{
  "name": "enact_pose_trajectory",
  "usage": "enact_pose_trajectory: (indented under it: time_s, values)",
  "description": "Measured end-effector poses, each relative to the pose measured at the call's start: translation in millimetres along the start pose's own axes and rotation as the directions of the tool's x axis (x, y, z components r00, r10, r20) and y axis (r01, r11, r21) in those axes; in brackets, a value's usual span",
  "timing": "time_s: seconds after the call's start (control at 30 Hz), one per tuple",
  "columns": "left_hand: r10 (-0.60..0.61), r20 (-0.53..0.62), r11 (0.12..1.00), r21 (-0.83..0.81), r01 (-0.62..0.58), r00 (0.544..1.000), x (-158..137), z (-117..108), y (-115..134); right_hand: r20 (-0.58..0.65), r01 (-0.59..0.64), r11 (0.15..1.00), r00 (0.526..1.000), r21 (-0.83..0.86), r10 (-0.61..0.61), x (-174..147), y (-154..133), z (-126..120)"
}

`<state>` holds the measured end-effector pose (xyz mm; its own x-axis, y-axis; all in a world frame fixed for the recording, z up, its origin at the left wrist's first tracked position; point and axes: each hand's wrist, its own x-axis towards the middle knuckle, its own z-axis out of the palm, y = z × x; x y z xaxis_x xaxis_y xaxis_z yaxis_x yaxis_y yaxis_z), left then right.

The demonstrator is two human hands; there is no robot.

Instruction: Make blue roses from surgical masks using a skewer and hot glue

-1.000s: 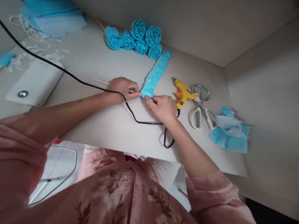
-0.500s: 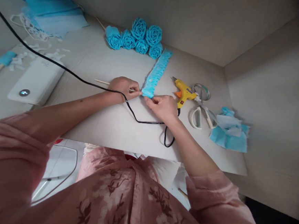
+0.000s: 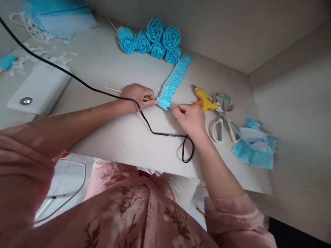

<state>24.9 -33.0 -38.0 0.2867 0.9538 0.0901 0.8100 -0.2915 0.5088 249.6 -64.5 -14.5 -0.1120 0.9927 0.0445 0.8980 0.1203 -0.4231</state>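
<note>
My left hand (image 3: 137, 95) is closed in a pinch around a thin wooden stick (image 3: 112, 90), whose tip meets the near end of a ruffled blue strip (image 3: 174, 80). The strip lies on the table, running away from me toward several blue rosettes (image 3: 157, 39). My right hand (image 3: 189, 118) has its fingers curled together just at the right corner of the strip's near end. Whether those fingertips hold the strip's edge or something tiny, I cannot make out. A yellow glue gun (image 3: 205, 99) lies just beyond my right hand, its handle partly hidden by it.
Scissors (image 3: 218, 130) and a tape roll (image 3: 224, 102) lie right, with blue fabric scraps (image 3: 254, 146) beyond. A black cord (image 3: 85, 85) crosses my left wrist. Left are a white power bank (image 3: 39, 87), white scraps (image 3: 60, 60), folded masks (image 3: 58, 8) and a blue-tipped stick (image 3: 5, 63).
My right hand has shifted slightly right, off the underside of the strip's near end to its right corner. The left hand and the stick stay in place.
</note>
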Motion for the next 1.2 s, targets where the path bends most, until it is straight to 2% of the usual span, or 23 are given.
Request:
enact_pose_trajectory:
  time_s: [0.17,0.4,0.57,0.63,0.73,0.83,0.93,1.03,1.2]
  values:
    - [-0.036,0.014,0.999,0.022,0.036,0.999,-0.3,-1.1,2.5,-0.009,0.048,0.998,0.999,0.031,-0.048,-3.7,-1.8,2.9]
    - [0.032,-0.004,0.999,0.018,-0.032,0.999,0.3,2.0,-2.4,0.013,0.047,0.998,0.999,-0.050,-0.047,-0.5,-12.2,10.6]
    - [0.016,0.010,0.999,0.047,-0.016,1.000,0.9,2.0,-1.0,0.003,0.036,0.996,0.999,-0.080,-0.035,3.0,-10.9,13.7]
    - [0.004,0.013,0.998,0.061,-0.005,1.000,0.8,1.9,0.1,-0.017,0.056,0.998,0.998,-0.022,-0.057,2.1,-6.8,10.7]
    - [0.003,0.020,0.998,0.070,-0.004,1.000,0.0,1.4,-0.1,-0.053,0.095,0.977,0.995,0.192,-0.086,0.2,4.4,0.4]
    - [0.082,0.017,0.993,0.082,-0.083,0.996,-0.4,0.2,-4.8,-0.125,0.129,0.905,0.988,0.405,-0.085,2.5,18.5,-10.3]
    - [0.263,0.010,0.959,0.108,-0.262,0.965,0.2,-2.0,-14.4,-0.199,0.170,0.856,0.977,0.488,-0.080,8.0,30.1,-14.5]
    - [0.385,-0.007,0.915,0.135,-0.381,0.923,2.2,-4.0,-26.5,-0.229,0.167,0.869,0.971,0.466,-0.064,11.2,36.8,-13.1]
    - [0.439,0.026,0.881,0.187,-0.436,0.898,7.1,-4.9,-41.5,-0.327,0.153,0.931,0.944,0.331,-0.039,13.2,42.3,-13.2]
